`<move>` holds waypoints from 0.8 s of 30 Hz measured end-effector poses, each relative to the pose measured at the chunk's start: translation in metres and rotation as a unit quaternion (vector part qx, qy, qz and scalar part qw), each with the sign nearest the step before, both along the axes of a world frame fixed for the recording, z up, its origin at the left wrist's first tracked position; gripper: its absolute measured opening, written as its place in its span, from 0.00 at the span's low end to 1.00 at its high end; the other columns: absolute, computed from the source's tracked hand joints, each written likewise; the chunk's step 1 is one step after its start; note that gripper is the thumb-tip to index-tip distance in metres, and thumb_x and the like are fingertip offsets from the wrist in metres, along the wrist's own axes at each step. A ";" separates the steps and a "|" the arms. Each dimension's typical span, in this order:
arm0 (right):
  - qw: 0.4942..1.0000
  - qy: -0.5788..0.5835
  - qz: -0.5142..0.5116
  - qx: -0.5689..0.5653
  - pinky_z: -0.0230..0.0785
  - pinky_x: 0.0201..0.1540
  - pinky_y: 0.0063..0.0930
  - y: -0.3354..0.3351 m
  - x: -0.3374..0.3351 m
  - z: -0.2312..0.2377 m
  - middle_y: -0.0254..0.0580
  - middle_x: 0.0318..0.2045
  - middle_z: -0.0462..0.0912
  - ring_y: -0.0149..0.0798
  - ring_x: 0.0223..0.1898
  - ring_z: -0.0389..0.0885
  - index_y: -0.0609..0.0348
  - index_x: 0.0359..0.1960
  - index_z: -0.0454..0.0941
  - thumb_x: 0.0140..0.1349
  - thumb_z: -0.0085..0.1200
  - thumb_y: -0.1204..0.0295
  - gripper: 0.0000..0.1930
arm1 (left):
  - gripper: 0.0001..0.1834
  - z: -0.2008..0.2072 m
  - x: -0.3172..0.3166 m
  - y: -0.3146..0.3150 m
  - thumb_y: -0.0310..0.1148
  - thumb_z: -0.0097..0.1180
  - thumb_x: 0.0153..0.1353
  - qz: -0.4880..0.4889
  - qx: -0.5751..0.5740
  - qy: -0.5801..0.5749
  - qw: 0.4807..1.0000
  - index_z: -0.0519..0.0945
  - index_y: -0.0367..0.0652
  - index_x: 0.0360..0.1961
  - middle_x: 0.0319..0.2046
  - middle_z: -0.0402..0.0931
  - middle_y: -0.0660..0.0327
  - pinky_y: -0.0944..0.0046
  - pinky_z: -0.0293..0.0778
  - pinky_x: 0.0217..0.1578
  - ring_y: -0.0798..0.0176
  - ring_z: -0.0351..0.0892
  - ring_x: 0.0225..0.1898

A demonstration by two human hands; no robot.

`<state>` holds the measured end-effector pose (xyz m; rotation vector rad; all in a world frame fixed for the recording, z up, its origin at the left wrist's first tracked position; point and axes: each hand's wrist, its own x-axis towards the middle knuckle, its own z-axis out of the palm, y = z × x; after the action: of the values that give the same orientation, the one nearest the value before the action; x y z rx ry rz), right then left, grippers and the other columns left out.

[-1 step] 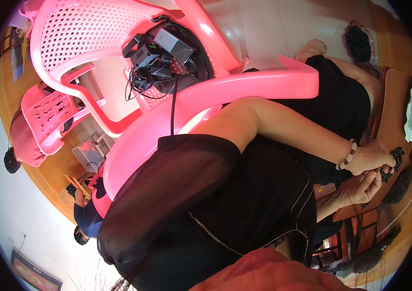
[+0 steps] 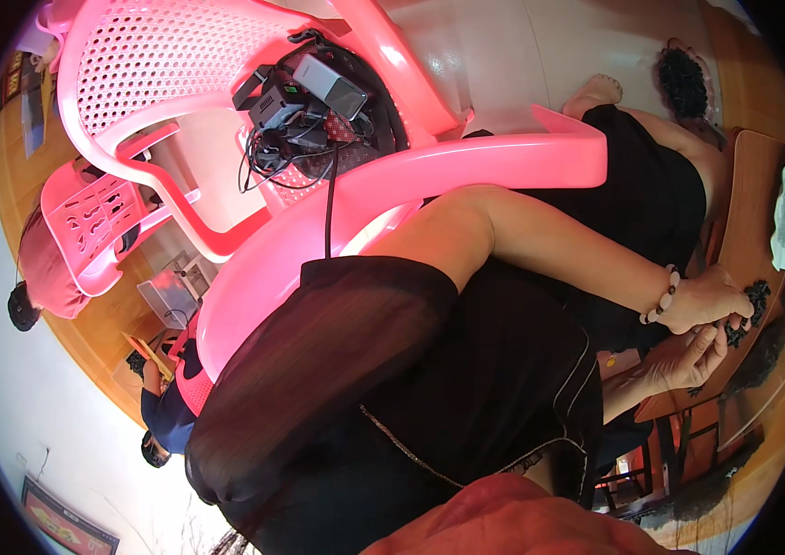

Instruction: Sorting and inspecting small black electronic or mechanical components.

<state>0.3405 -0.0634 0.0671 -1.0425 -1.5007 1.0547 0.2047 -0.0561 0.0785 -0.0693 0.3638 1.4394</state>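
Observation:
Both my hands are close together at the right side of the view, over a brown wooden board. My left hand (image 2: pixel 705 301), with a beaded bracelet (image 2: pixel 662 294) at its wrist, has its fingers bent together beside a clump of small, dark crumpled pieces (image 2: pixel 755 302). Just below it in the picture, my right hand (image 2: pixel 686 359) is closed in a pinch, its fingertips almost meeting the left ones. Whatever lies between the fingers of either hand is too small to make out. A white wavy-edged tray (image 2: pixel 778 250) with greyish contents rests on the brown board (image 2: pixel 742 185).
A large pink plastic chair (image 2: pixel 494 162) stands beside me, bearing a dark mesh basket (image 2: pixel 399 129) of electronic devices and tangled cables. A dish of dark pieces (image 2: pixel 684 81) sits at the upper right. Two other people, one in pink (image 2: pixel 45 268), one in dark blue (image 2: pixel 168 421), sit at the left.

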 end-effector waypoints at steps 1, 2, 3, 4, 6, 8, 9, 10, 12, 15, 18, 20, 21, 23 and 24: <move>1.000 0.000 0.000 0.000 0.68 0.54 0.34 -0.001 -0.001 0.000 0.49 0.48 0.78 0.41 0.49 0.77 0.67 0.46 0.75 0.64 0.55 0.76 0.11 | 0.11 -0.001 0.001 0.000 0.33 0.57 0.52 0.003 0.008 0.000 1.000 0.79 0.36 0.20 0.19 0.75 0.63 0.69 0.63 0.19 0.70 0.70 0.21; 1.000 0.001 -0.004 0.003 0.69 0.54 0.34 -0.004 -0.006 0.000 0.49 0.48 0.78 0.41 0.49 0.77 0.67 0.46 0.75 0.64 0.55 0.76 0.11 | 0.11 -0.002 0.001 0.000 0.33 0.57 0.52 0.002 0.007 0.002 1.000 0.79 0.36 0.20 0.19 0.75 0.63 0.69 0.63 0.19 0.70 0.70 0.21; 1.000 0.001 -0.007 0.006 0.69 0.54 0.33 -0.006 -0.009 0.000 0.49 0.48 0.78 0.41 0.48 0.77 0.67 0.46 0.76 0.64 0.55 0.76 0.11 | 0.11 -0.003 0.001 0.000 0.33 0.57 0.52 0.001 0.005 0.007 1.000 0.79 0.36 0.20 0.19 0.75 0.63 0.69 0.63 0.19 0.70 0.70 0.21; 1.000 0.003 -0.008 0.005 0.69 0.54 0.33 -0.006 -0.010 -0.002 0.49 0.48 0.78 0.41 0.48 0.77 0.67 0.46 0.76 0.64 0.55 0.76 0.11 | 0.11 -0.004 0.000 -0.001 0.33 0.57 0.52 0.000 0.003 0.013 1.000 0.79 0.35 0.19 0.18 0.75 0.63 0.69 0.64 0.19 0.70 0.70 0.21; 1.000 -0.002 -0.012 0.014 0.70 0.52 0.32 -0.007 -0.010 -0.002 0.49 0.48 0.78 0.40 0.48 0.77 0.66 0.46 0.76 0.64 0.55 0.75 0.10 | 0.11 -0.003 -0.003 -0.003 0.33 0.57 0.52 -0.007 0.003 0.013 1.000 0.79 0.35 0.19 0.18 0.74 0.63 0.69 0.64 0.20 0.70 0.70 0.21; 1.000 -0.002 -0.026 0.012 0.71 0.52 0.33 -0.006 -0.006 -0.003 0.51 0.47 0.79 0.41 0.47 0.78 0.68 0.44 0.76 0.63 0.56 0.75 0.10 | 0.12 -0.004 -0.003 -0.003 0.33 0.56 0.52 -0.013 0.002 0.015 1.000 0.79 0.35 0.19 0.18 0.74 0.63 0.69 0.64 0.20 0.70 0.70 0.21; 0.999 -0.003 -0.039 0.009 0.72 0.51 0.34 -0.005 -0.005 -0.004 0.54 0.47 0.80 0.42 0.47 0.79 0.69 0.42 0.76 0.62 0.57 0.75 0.10 | 0.12 -0.005 -0.001 -0.002 0.34 0.57 0.54 -0.018 -0.003 0.020 1.000 0.80 0.35 0.20 0.18 0.74 0.63 0.69 0.64 0.20 0.70 0.70 0.21; 0.999 -0.002 -0.040 0.009 0.72 0.51 0.34 -0.004 -0.003 -0.004 0.54 0.47 0.80 0.42 0.47 0.79 0.69 0.42 0.76 0.62 0.57 0.75 0.10 | 0.13 -0.006 0.000 -0.002 0.34 0.57 0.56 -0.024 -0.007 0.026 0.999 0.80 0.36 0.21 0.19 0.74 0.63 0.69 0.63 0.20 0.71 0.70 0.22; 1.000 0.005 -0.019 0.013 0.73 0.51 0.33 -0.001 0.001 -0.001 0.56 0.48 0.79 0.43 0.46 0.79 0.69 0.41 0.76 0.62 0.57 0.76 0.10 | 0.13 -0.004 -0.003 -0.003 0.35 0.57 0.58 -0.028 0.003 0.030 0.999 0.81 0.36 0.23 0.21 0.74 0.64 0.70 0.64 0.20 0.71 0.70 0.22; 0.999 -0.013 -0.018 0.032 0.74 0.50 0.35 0.001 0.002 -0.002 0.57 0.46 0.79 0.44 0.45 0.79 0.69 0.41 0.75 0.62 0.57 0.76 0.09 | 0.13 -0.008 -0.002 -0.001 0.37 0.57 0.61 -0.044 0.010 0.031 0.998 0.82 0.37 0.27 0.23 0.74 0.65 0.70 0.64 0.22 0.72 0.70 0.24; 1.000 -0.008 -0.009 0.021 0.77 0.47 0.38 0.004 0.003 -0.001 0.52 0.42 0.80 0.44 0.43 0.81 0.66 0.43 0.75 0.65 0.54 0.75 0.08 | 0.13 -0.014 0.000 0.000 0.37 0.56 0.63 -0.060 0.008 0.020 0.998 0.82 0.38 0.29 0.24 0.74 0.65 0.71 0.65 0.24 0.72 0.70 0.25; 1.000 -0.002 -0.016 0.019 0.78 0.46 0.40 0.008 0.007 -0.001 0.53 0.42 0.80 0.45 0.42 0.81 0.66 0.43 0.74 0.65 0.54 0.75 0.08 | 0.12 -0.016 0.003 0.002 0.37 0.56 0.63 -0.068 0.009 0.010 0.998 0.82 0.38 0.29 0.23 0.74 0.66 0.71 0.66 0.25 0.73 0.70 0.25; 1.000 0.004 -0.018 0.015 0.79 0.44 0.41 0.009 0.009 -0.001 0.54 0.42 0.80 0.45 0.41 0.81 0.67 0.43 0.74 0.65 0.54 0.75 0.09 | 0.12 -0.017 0.005 0.003 0.37 0.55 0.64 -0.073 0.008 0.007 0.997 0.83 0.38 0.30 0.24 0.74 0.66 0.71 0.66 0.25 0.73 0.70 0.25; 1.000 0.007 -0.013 0.013 0.79 0.44 0.42 0.010 0.012 0.000 0.54 0.43 0.79 0.46 0.41 0.81 0.67 0.43 0.74 0.65 0.54 0.75 0.09 | 0.12 -0.018 0.008 0.003 0.37 0.55 0.64 -0.081 0.009 0.008 0.997 0.83 0.38 0.30 0.24 0.74 0.66 0.72 0.66 0.26 0.73 0.70 0.25; 1.000 0.009 -0.003 0.011 0.79 0.44 0.42 0.011 0.013 0.000 0.55 0.43 0.79 0.46 0.42 0.81 0.68 0.44 0.73 0.64 0.54 0.75 0.10 | 0.13 -0.019 0.009 0.002 0.37 0.55 0.64 -0.085 0.010 0.012 0.996 0.83 0.39 0.30 0.24 0.74 0.67 0.72 0.66 0.26 0.73 0.70 0.25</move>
<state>0.3538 -0.0528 0.0673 -1.0189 -1.4901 1.0382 0.2138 -0.0540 0.0599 -0.0055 0.3656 1.2761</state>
